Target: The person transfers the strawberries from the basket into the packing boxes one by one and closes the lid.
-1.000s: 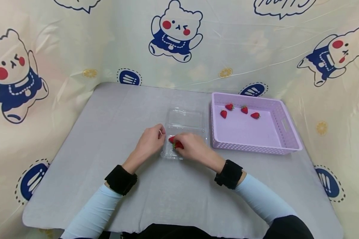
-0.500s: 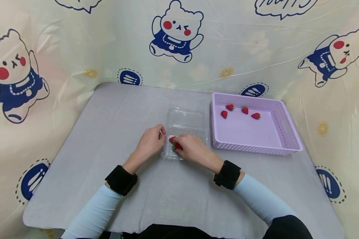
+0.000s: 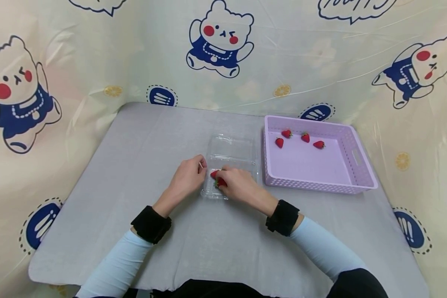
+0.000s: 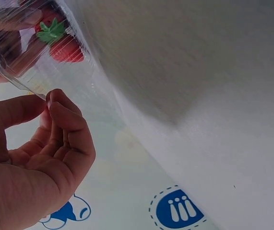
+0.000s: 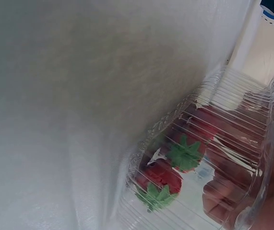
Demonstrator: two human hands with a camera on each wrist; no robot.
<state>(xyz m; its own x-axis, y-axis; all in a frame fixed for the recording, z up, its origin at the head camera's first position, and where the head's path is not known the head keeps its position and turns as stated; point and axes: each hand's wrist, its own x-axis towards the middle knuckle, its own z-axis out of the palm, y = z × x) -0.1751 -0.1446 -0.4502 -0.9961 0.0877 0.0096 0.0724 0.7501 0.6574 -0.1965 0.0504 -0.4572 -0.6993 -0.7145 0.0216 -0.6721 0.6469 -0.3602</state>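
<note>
A clear plastic clamshell box (image 3: pixel 210 192) lies open on the table, its lid (image 3: pixel 231 147) folded back away from me. My left hand (image 3: pixel 188 174) pinches the box's left rim between thumb and forefinger, plainly seen in the left wrist view. Inside the base, my right hand (image 3: pixel 240 182) holds a red strawberry (image 3: pixel 221 182) with a green leafy top; its fingertips are partly hidden. Another strawberry (image 3: pixel 214 174) lies beside it. Through the ribbed wall in the right wrist view, two strawberries, one the nearer strawberry (image 5: pixel 160 176), sit close together.
A lilac plastic basket (image 3: pixel 320 186) stands right of the box, with several strawberries such as the rightmost strawberry (image 3: pixel 318 145) near its back. Grey cloth covers the table (image 3: pixel 216 244). A printed curtain (image 3: pixel 152 45) hangs behind the table's far edge.
My right hand has shifted slightly left within the box, with the strawberry under its fingers. The left hand stays at the rim, nearly still.
</note>
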